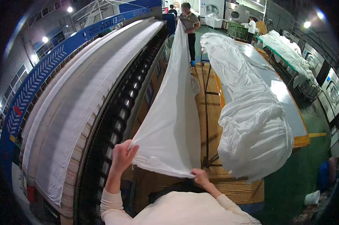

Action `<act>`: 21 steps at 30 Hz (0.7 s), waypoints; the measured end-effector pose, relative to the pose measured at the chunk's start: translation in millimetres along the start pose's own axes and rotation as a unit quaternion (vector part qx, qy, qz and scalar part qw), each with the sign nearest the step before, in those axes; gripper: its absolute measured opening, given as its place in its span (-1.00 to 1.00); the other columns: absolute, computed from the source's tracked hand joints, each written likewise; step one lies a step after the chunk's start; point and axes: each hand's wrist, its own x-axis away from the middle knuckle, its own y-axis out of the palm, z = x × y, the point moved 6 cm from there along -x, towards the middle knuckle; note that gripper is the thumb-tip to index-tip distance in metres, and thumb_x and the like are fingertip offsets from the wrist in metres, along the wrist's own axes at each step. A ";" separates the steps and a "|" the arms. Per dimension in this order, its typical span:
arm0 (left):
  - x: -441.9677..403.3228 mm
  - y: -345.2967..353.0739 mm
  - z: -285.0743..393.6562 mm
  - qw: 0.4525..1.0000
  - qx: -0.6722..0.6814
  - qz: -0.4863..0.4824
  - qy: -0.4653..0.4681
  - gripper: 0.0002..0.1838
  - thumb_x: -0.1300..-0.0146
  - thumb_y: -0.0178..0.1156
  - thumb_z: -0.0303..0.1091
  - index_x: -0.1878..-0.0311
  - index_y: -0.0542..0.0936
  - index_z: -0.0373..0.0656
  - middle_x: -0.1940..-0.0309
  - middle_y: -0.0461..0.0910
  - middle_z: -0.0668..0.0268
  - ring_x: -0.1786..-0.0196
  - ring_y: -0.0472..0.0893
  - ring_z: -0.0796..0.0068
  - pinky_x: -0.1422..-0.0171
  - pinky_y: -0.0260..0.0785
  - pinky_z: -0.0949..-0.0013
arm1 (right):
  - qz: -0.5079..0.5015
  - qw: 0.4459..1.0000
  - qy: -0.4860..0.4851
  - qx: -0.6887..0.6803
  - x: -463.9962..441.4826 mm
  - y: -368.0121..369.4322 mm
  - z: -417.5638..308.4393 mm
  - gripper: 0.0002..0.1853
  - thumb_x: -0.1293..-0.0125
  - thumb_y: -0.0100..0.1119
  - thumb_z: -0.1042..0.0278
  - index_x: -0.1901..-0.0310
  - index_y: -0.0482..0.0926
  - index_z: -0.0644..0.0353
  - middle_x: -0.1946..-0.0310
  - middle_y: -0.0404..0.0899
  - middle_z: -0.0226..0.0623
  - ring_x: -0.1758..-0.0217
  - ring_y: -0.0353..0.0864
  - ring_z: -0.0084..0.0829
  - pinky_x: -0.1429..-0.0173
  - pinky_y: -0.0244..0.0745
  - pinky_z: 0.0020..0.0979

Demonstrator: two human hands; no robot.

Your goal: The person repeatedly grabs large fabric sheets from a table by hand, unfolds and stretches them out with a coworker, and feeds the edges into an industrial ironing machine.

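A long white sheet (173,112) hangs stretched between me and a co-worker (189,26), who grips its far end. My left hand (123,154) is closed on the sheet's near left corner, close to the ironing machine's dark roller edge. Lower and to the right, my right hand (200,176) pinches the near right corner. Between my hands the near edge sags slightly. On my left, the flatwork ironer (102,93) carries white cloth (75,123) along its bed.
At right, a heap of white linen (252,127) lies on a long table (289,108) with a shiny top. Farther right, more linen (285,48) is piled on a green-edged cart. Washing machines (332,92) line the wall. A white bucket (312,197) rests on the green floor.
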 end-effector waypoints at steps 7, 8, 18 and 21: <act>27.6 -114.1 12.2 0.988 -0.076 0.133 0.017 -0.63 -0.25 0.09 -0.31 0.58 0.26 -0.31 0.70 0.05 0.22 0.59 0.12 0.60 0.55 0.03 0.39 | -0.228 0.952 -0.154 -0.132 -52.1 80.0 -102.8 -0.71 -0.01 0.27 0.33 0.20 0.50 0.19 0.37 0.54 -0.08 0.27 0.54 -0.08 0.20 0.40 -0.19; 34.2 -133.2 -0.4 0.981 -0.101 0.164 0.038 -0.64 -0.26 0.07 -0.32 0.57 0.27 -0.32 0.70 0.05 0.21 0.58 0.14 0.60 0.53 0.04 0.39 | -0.261 0.941 -0.176 -0.127 -57.2 79.2 -130.8 -0.69 -0.02 0.29 0.27 0.22 0.49 0.19 0.39 0.53 -0.07 0.28 0.53 -0.06 0.21 0.39 -0.18; 97.7 -314.6 -105.7 0.864 -0.424 0.253 -0.101 -0.65 -0.32 0.02 -0.26 0.50 0.33 -0.32 0.61 0.38 -0.07 0.53 0.43 -0.04 0.47 0.15 0.08 | -0.361 0.874 -0.306 -0.115 -97.3 141.6 -300.9 -0.60 0.00 0.31 0.12 0.33 0.37 0.22 0.41 0.47 -0.02 0.29 0.47 0.05 0.23 0.34 -0.11; 114.0 -335.5 -162.1 0.824 -0.492 0.224 -0.166 -0.73 -0.33 0.00 -0.24 0.34 0.39 -0.29 0.51 0.51 -0.03 0.37 0.52 -0.10 0.35 0.27 0.00 | -0.348 0.873 -0.311 -0.140 -103.3 160.5 -325.5 -0.59 0.01 0.32 0.10 0.33 0.36 0.21 0.43 0.48 -0.05 0.28 0.47 0.05 0.24 0.33 -0.07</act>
